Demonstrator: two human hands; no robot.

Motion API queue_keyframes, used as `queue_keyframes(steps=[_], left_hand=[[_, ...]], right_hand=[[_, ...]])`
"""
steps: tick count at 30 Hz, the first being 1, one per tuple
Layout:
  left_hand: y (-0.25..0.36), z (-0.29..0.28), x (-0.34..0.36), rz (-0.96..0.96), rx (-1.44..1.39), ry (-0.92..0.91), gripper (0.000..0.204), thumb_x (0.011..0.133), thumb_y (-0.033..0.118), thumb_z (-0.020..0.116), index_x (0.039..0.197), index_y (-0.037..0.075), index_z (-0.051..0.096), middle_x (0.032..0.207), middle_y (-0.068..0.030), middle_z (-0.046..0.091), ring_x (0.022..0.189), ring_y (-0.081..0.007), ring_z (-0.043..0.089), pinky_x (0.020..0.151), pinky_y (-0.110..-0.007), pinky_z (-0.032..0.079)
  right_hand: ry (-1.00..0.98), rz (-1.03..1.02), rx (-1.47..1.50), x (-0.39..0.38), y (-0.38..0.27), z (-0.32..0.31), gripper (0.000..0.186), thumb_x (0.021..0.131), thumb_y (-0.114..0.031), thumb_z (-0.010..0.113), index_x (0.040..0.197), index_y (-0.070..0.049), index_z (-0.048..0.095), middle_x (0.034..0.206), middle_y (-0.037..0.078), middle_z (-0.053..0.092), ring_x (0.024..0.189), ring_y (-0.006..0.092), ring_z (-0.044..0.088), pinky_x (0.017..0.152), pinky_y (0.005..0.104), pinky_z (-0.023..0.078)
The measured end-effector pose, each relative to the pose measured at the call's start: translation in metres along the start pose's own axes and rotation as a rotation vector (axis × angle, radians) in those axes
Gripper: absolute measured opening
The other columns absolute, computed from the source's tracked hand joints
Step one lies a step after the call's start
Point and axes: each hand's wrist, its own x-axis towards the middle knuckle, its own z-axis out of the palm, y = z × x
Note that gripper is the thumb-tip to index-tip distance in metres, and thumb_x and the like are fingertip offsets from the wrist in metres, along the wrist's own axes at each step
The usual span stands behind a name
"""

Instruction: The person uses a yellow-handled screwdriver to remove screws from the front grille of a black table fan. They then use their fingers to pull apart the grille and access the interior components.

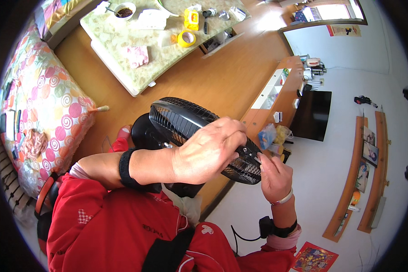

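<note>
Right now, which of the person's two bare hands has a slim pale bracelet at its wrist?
The right hand, at the rim of the round black fan: a slim pale bracelet circles its wrist. The left hand has none.

Your jacket [127, 217] is red and the fan [181, 115] near you black. To your left, a white cover [61, 104] carries pink, orange and green circles and swirls; on the far side, the tabletop [109, 36] is mottled pale green, the tape roll [180, 39] yellow.

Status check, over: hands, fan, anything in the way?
Left hand and right hand at the black fan's rim, exact grip unclear. Wire grille on. Left hand hides part of it; no other obstruction seen.
</note>
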Motion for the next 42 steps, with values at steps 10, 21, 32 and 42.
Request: queue_keyframes(steps=[10, 21, 32, 42], left_hand=[[-0.02, 0.002, -0.013, 0.116, 0.044, 0.162, 0.038, 0.071, 0.013, 0.079, 0.107, 0.002, 0.076, 0.108, -0.0081, 0.069, 0.101, -0.0281, 0.067, 0.089, -0.043, 0.051], [-0.019, 0.001, -0.013, 0.111, -0.004, 0.169, 0.044, 0.067, 0.016, 0.076, 0.107, 0.001, 0.077, 0.106, -0.0099, 0.067, 0.1, -0.0283, 0.067, 0.089, -0.042, 0.051], [-0.02, -0.008, 0.021, 0.014, -0.144, -0.01, 0.017, 0.074, 0.003, 0.077, 0.09, 0.008, 0.076, 0.087, -0.0059, 0.065, 0.088, -0.0288, 0.065, 0.076, -0.042, 0.05], [-0.003, -0.006, 0.025, 0.137, 0.076, -0.088, 0.021, 0.07, -0.007, 0.076, 0.089, 0.001, 0.071, 0.088, -0.0092, 0.062, 0.082, -0.0317, 0.062, 0.07, -0.042, 0.052]], right_hand=[[-0.049, 0.045, -0.023, 0.004, 0.001, -0.001, 0.028, 0.084, 0.002, 0.068, 0.111, 0.002, 0.075, 0.074, 0.012, 0.058, 0.06, 0.0299, 0.06, 0.053, 0.0382, 0.047], [-0.045, 0.02, -0.037, 0.004, -0.001, 0.0, 0.03, 0.081, 0.004, 0.068, 0.111, 0.003, 0.074, 0.073, 0.012, 0.06, 0.058, 0.0291, 0.06, 0.051, 0.038, 0.047], [0.01, 0.009, -0.033, 0.002, 0.001, 0.0, 0.032, 0.082, 0.004, 0.07, 0.113, 0.001, 0.074, 0.073, 0.01, 0.055, 0.058, 0.0278, 0.058, 0.051, 0.0383, 0.045], [0.057, -0.004, -0.092, -0.005, -0.001, 0.002, 0.031, 0.086, 0.0, 0.072, 0.117, -0.002, 0.072, 0.075, 0.008, 0.05, 0.061, 0.0258, 0.057, 0.053, 0.0385, 0.046]])
